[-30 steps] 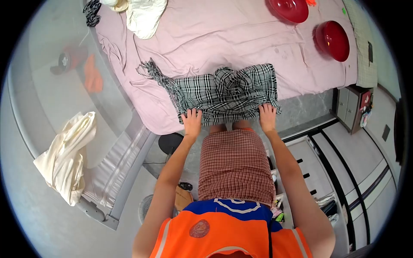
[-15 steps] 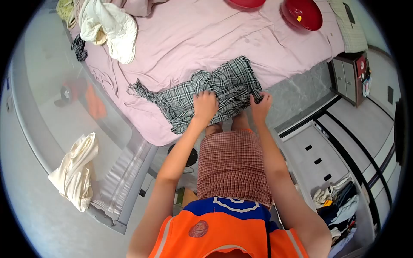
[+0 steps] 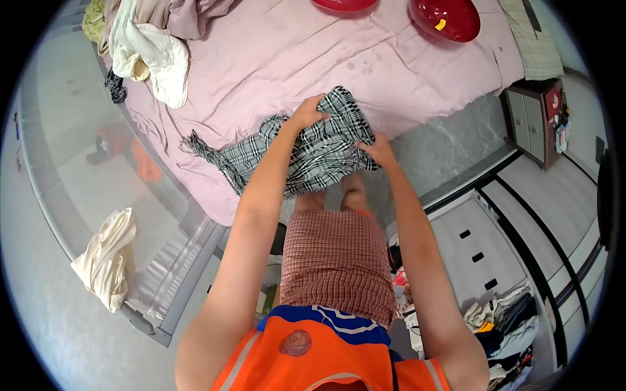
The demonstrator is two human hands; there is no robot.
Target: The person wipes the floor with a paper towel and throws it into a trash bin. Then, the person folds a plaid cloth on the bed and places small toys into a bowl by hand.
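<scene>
A black-and-white plaid scarf [image 3: 319, 153] with a fringed end lies bunched along the near edge of the bed, its fringe pointing left. My left hand [image 3: 309, 112] is closed on the scarf's upper part, close to its far right corner. Lower down, my right hand [image 3: 378, 151] pinches the scarf's right edge with thumb and fingers. Between both hands the cloth is partly spread, with folds running through it. Part of the scarf's left half is hidden behind my left forearm.
The pink bedsheet [image 3: 274, 65] bears two red bowls [image 3: 450, 19] at the far side and white clothing [image 3: 160, 65] at the far left. A cream cloth [image 3: 107, 257] hangs over the bed rail at left. An open drawer of clothes [image 3: 512, 332] is at lower right.
My left hand has moved from the scarf's middle up to its far edge. My right hand has shifted slightly left, and the scarf's right part looks flatter.
</scene>
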